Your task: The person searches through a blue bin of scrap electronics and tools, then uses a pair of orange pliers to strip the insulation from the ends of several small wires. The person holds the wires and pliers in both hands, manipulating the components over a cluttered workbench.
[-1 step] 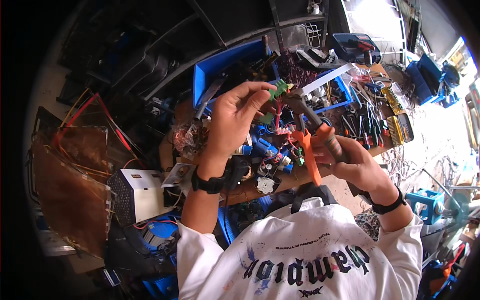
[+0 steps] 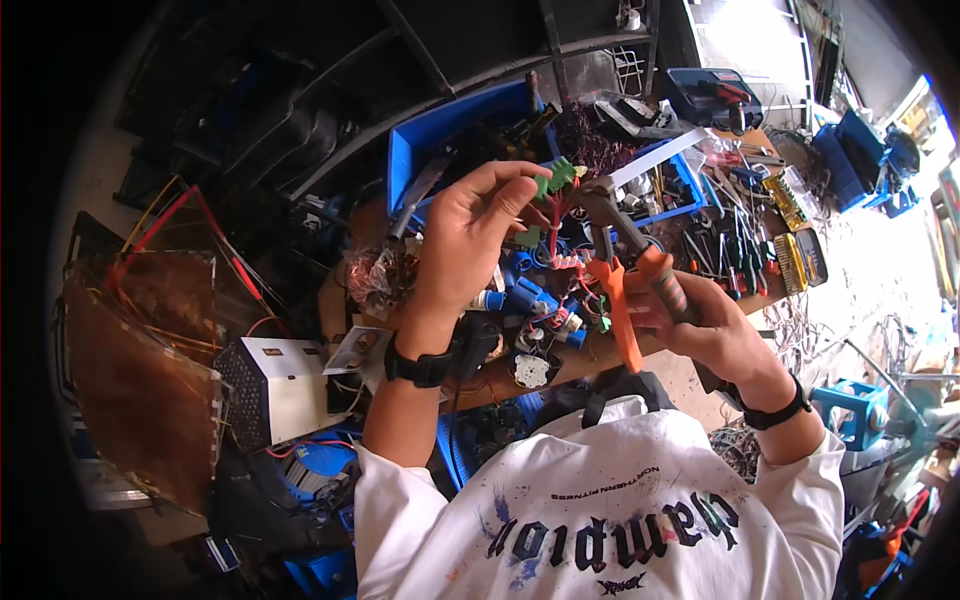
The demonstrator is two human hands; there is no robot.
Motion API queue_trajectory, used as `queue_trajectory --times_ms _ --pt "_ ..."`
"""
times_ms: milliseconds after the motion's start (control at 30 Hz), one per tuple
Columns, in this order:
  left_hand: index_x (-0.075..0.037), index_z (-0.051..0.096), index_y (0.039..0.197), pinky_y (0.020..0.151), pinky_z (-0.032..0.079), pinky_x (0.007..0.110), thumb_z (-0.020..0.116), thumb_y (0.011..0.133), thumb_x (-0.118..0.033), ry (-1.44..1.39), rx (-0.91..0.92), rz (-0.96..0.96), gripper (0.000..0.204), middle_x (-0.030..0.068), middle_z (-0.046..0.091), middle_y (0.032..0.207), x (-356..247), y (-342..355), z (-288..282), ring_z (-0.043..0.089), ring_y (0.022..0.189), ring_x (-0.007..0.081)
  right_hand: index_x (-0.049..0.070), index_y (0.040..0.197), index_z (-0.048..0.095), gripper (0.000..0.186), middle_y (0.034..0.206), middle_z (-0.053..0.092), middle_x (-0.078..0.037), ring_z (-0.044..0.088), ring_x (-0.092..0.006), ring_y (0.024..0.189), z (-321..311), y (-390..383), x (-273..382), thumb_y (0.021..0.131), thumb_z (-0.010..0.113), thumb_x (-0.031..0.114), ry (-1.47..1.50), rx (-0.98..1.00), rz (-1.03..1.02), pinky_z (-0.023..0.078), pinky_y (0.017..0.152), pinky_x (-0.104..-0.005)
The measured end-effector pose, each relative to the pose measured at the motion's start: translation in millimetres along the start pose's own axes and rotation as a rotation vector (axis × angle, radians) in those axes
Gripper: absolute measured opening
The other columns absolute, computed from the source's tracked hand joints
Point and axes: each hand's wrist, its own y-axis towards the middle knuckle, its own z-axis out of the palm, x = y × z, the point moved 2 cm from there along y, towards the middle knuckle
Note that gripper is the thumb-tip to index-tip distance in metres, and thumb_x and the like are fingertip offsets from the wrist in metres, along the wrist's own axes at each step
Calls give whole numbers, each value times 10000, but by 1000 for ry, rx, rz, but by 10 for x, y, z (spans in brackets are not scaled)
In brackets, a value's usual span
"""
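My left hand (image 2: 465, 235) is raised over the bench, thumb and fingers pinched on a green terminal connector (image 2: 560, 178). Red wires (image 2: 556, 235) hang down from that connector. In my right hand (image 2: 710, 325) is a pair of pliers (image 2: 628, 238) with orange grips, its handles spread apart. The metal jaws are close to the connector's right side; whether they touch it or a wire I cannot tell. Beneath my hands lie several blue plugs (image 2: 528, 297) and a round white part (image 2: 531, 371).
Blue bins (image 2: 420, 150) stand at the back of the cluttered wooden bench (image 2: 590, 358). Hand tools (image 2: 735, 255) and a yellow bit set (image 2: 792, 262) lie at right. On the left are a white metal case (image 2: 295, 385) and a brown panel (image 2: 150, 350).
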Motion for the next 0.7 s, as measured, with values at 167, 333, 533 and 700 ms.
queue_trajectory --times_ms 167,333,533,700 --pt "-86 642 1090 673 416 175 543 998 -282 -264 -30 -50 239 -31 637 819 86 2 -64 589 735 49 -11 1164 572 330 965 601 -5 533 -66 883 -30 29 -144 866 607 125 103 -17 -26 434 819 -238" --pt "-66 622 1101 698 444 201 532 1004 -281 -264 -12 -50 252 -23 616 840 55 -33 -38 568 741 58 9 1112 572 277 919 555 27 484 -44 839 19 51 -192 857 603 112 148 -11 26 408 763 -222" --pt "-46 629 1093 675 477 213 549 996 -258 -208 20 41 247 -2 634 959 63 -90 -43 551 744 59 9 1124 567 308 927 559 22 493 -46 847 59 60 -155 839 597 125 145 -16 13 413 768 -220" --pt "-42 633 1092 671 491 218 555 992 -244 -186 -7 56 239 -1 641 984 53 -114 -5 554 749 63 9 1129 568 325 931 564 13 510 -56 844 92 52 -168 830 597 134 167 -23 -25 428 770 -227"
